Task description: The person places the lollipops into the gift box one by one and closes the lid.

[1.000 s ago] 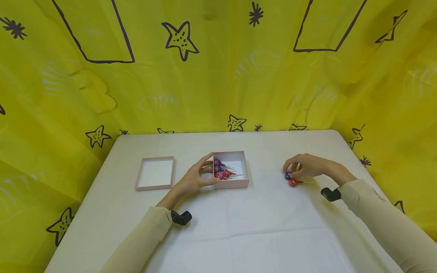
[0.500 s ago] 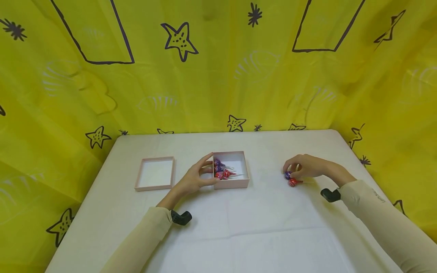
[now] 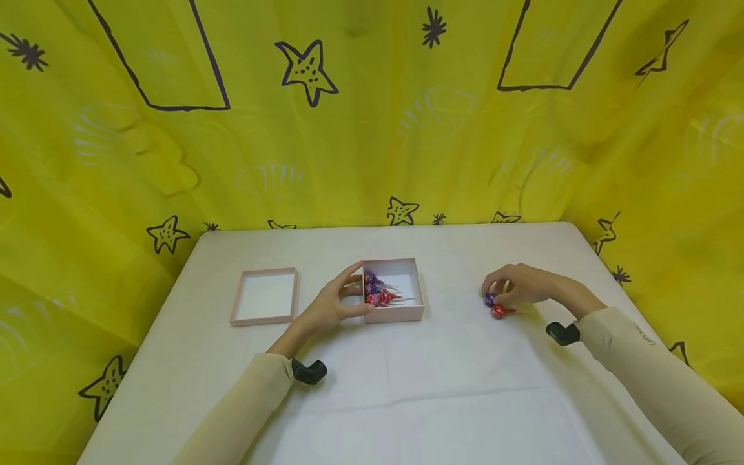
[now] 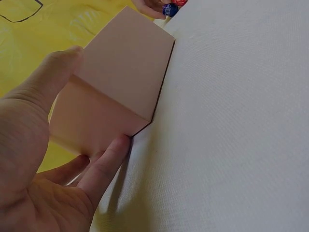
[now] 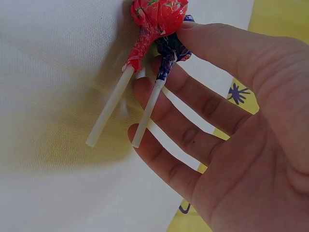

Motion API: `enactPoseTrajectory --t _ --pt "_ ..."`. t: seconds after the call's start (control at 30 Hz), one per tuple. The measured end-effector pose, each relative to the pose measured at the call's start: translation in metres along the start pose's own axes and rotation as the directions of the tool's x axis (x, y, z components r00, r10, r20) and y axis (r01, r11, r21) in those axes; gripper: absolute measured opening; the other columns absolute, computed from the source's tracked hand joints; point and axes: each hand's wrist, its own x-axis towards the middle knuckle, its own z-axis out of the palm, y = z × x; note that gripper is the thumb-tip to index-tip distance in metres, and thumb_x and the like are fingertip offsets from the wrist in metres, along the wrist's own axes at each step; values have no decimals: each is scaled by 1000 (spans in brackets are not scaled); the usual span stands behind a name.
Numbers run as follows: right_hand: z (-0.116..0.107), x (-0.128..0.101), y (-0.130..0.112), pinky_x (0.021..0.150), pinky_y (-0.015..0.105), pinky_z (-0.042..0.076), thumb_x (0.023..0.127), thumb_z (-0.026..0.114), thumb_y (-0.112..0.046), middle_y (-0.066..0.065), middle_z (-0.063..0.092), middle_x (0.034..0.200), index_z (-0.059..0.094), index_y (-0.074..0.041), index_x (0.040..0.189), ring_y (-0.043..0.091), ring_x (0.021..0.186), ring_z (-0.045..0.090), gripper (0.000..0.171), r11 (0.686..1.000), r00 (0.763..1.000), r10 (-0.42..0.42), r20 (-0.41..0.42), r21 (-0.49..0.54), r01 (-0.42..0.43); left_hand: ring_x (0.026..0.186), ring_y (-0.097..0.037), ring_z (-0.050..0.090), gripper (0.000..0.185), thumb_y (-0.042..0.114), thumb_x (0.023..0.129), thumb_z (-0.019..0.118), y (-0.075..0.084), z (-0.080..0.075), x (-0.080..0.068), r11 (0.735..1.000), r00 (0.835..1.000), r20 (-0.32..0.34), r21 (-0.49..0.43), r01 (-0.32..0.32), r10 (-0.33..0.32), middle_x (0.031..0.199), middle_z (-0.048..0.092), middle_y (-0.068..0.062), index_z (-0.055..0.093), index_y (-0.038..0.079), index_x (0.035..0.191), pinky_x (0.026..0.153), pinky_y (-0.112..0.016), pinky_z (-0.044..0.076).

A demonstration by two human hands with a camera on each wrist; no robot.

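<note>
Lollipops: two on table (image 3: 442,361), red (image 5: 157,14) beside purple (image 5: 170,48), R of pink box (image 3: 394,314). R hand (image 3: 520,284) is pinching purple one's wrapped head w/ thumb + fingers; red one is touching it, ungripped. L hand (image 3: 328,303) is gripping box's L wall. Judging them light, stiff-sticked, wrappers slick; better taking hold at sticks nr heads.

Lying on the white cloth-covered table (image 3: 407,387): shallow pink cardboard lid (image 3: 264,296) at the left, open pink cardboard box (image 3: 394,312) near the middle, well apart from it. Resting inside the box, against its left wall: several foil-wrapped lollipops (image 3: 378,290). Sitting just left of the box and touching that wall: left hand (image 3: 328,305). Lying far right of the box, side by side under the right hand (image 3: 523,284): red-wrapped lollipop (image 5: 157,14) and purple-wrapped lollipop (image 5: 170,48). Hanging behind and beside the table: yellow star-printed plastic curtain (image 3: 372,116).
</note>
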Motion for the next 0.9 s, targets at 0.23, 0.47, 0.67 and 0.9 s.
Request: enactPoseTrajectory --t 0.23,0.47,0.67,0.9 --pt "-2 0 -5 84 40 55 97 71 -15 1 69 107 73 -20 112 25 99 62 16 1000 999 31 10 -3 -31 138 -35 50 100 20 88 84 0 0 -1 1000 1000 6 9 -22 22 159 41 -17 21 20 166 112 -53 42" --pt "-4 0 -9 84 43 55 96 72 -14 2 69 106 72 -18 110 25 98 62 15 999 999 35 23 -28 -34 139 -38 49 99 17 88 83 0 0 0 999 999 13 -10 -36 36 159 40 -19 22 22 165 112 -54 41" --pt "-4 2 -14 82 40 55 95 73 -13 1 68 102 71 -17 108 21 93 62 14 999 999 32 30 -43 -31 139 -37 49 98 17 88 83 0 0 0 999 999 16 -12 -36 36 159 40 -19 23 24 165 113 -54 41" --pt "-8 2 -20 77 34 54 93 76 -13 -2 69 95 70 -17 104 17 84 61 13 998 1000 9 -12 -69 -10 138 -36 50 99 21 89 83 1 -1 -1 999 999 20 11 -34 34 159 41 -18 21 21 165 113 -53 40"
